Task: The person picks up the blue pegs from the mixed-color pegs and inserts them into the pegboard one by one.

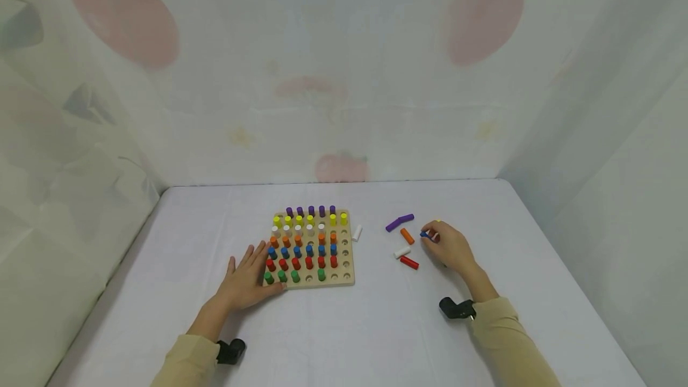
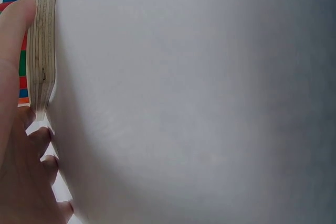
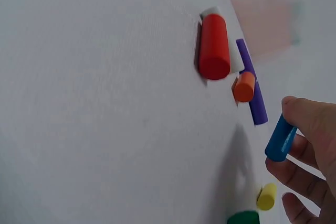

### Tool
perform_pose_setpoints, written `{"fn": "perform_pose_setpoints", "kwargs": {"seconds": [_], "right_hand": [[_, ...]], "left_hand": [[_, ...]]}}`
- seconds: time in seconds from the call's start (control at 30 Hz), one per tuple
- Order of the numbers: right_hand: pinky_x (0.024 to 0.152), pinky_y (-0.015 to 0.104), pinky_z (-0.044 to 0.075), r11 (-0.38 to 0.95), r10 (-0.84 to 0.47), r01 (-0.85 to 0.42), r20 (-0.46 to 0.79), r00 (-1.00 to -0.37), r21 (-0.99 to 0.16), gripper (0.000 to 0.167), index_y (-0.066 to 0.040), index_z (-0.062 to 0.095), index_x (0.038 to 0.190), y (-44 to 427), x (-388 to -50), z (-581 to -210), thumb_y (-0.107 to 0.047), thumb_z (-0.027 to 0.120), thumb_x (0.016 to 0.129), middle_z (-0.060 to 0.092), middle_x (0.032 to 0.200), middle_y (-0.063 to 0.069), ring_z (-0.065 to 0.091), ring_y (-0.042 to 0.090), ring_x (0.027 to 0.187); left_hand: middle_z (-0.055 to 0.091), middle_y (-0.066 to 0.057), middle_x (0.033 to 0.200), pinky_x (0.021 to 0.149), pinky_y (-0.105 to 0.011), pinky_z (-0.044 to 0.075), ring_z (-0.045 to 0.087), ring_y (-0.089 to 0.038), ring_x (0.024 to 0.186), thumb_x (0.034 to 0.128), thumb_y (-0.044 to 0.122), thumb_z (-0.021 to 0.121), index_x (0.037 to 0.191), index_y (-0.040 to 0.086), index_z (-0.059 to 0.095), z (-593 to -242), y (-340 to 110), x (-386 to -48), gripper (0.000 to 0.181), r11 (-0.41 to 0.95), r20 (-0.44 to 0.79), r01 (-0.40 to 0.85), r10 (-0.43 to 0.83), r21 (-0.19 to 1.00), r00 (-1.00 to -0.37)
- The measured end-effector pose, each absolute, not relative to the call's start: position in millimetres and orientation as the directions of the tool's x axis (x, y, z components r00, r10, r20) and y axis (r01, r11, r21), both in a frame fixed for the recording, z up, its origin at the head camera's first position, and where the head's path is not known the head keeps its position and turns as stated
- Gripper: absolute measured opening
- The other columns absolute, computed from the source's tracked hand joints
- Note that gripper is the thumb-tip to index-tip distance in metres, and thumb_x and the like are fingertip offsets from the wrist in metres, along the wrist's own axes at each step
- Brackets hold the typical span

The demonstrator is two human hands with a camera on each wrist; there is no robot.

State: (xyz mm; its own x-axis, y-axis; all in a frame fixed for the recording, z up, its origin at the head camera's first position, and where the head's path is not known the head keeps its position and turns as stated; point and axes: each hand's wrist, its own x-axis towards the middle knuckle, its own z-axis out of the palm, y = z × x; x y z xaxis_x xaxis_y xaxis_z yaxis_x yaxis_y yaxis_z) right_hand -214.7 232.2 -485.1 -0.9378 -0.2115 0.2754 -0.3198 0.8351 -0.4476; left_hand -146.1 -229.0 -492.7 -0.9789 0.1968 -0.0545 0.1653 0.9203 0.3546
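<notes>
A wooden pegboard (image 1: 344,280) carries rows of coloured pegs: purple at the back, then yellow, white, orange, blue, red and green in front. My left hand (image 1: 244,282) rests at its left front corner, thumb on the front edge and fingers spread along the left side. In the left wrist view the thumb (image 2: 16,30) touches the board's layered edge (image 2: 44,45). Off to the right, my right hand (image 1: 448,248) pinches a blue peg (image 3: 281,139) between thumb and fingers, above the cloth. Some board holes show bare, mostly in the right column.
Loose pegs lie between board and right hand: purple (image 1: 405,218), orange (image 1: 407,236), white (image 1: 402,252) and red (image 1: 409,263). Another white peg (image 1: 357,233) lies beside the board. Yellow (image 3: 267,196) and green (image 3: 243,217) pegs lie under the right hand. Cloth walls surround the table.
</notes>
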Motion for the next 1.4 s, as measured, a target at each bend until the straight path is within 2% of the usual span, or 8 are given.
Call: {"fn": "perform_pose_setpoints", "kwargs": {"seconds": [0.33, 0.7, 1.1, 1.4], "right_hand": [[0.066, 0.034, 0.052, 0.775, -0.24, -0.367, 0.298, -0.924, -0.514, 0.022, -0.008, 0.062, 0.101, 209.8, -215.3, -478.3, -0.011, 0.069, 0.081, 0.064, 0.088, 0.005, 0.062, 0.019, 0.078], [0.073, 0.031, 0.054, 0.722, -0.283, -0.425, 0.327, -0.902, -0.547, 0.02, -0.009, 0.061, 0.101, 183.1, -218.8, -479.6, -0.014, 0.068, 0.083, 0.063, 0.09, 0.002, 0.061, 0.015, 0.08], [0.07, 0.028, 0.053, 0.675, -0.289, -0.418, 0.304, -0.908, -0.608, 0.019, -0.015, 0.061, 0.102, 159.0, -218.1, -484.4, -0.016, 0.067, 0.084, 0.066, 0.093, -0.001, 0.063, 0.009, 0.079], [0.069, 0.025, 0.054, 0.621, -0.296, -0.443, 0.33, -0.897, -0.647, 0.019, -0.012, 0.061, 0.099, 142.3, -216.6, -486.1, -0.01, 0.068, 0.082, 0.067, 0.093, 0.002, 0.064, 0.009, 0.076]], "left_hand": [[0.02, -0.014, 0.152, 0.104, -0.068, 0.003, 0.014, -0.04, 0.138, 0.0701, 0.07, 0.06, 0.147, 0.008, 0.019, -492.4, -228.9, -145.7, 0.107, 0.919, -0.057, 0.164, 0.197, 0.358, -0.979], [0.019, -0.014, 0.153, 0.104, -0.068, 0.002, 0.014, -0.04, 0.139, 0.0697, 0.072, 0.058, 0.148, 0.009, 0.018, -492.9, -229.9, -146.2, 0.108, 0.922, -0.061, 0.159, 0.193, 0.352, -0.979], [0.019, -0.014, 0.153, 0.104, -0.068, 0.002, 0.014, -0.039, 0.139, 0.0696, 0.071, 0.059, 0.148, 0.008, 0.019, -493.0, -230.1, -147.2, 0.108, 0.922, -0.066, 0.157, 0.192, 0.355, -0.979], [0.019, -0.014, 0.152, 0.104, -0.068, 0.002, 0.014, -0.04, 0.139, 0.0692, 0.072, 0.059, 0.148, 0.009, 0.018, -493.6, -230.3, -147.0, 0.108, 0.922, -0.063, 0.159, 0.193, 0.354, -0.979]]}}
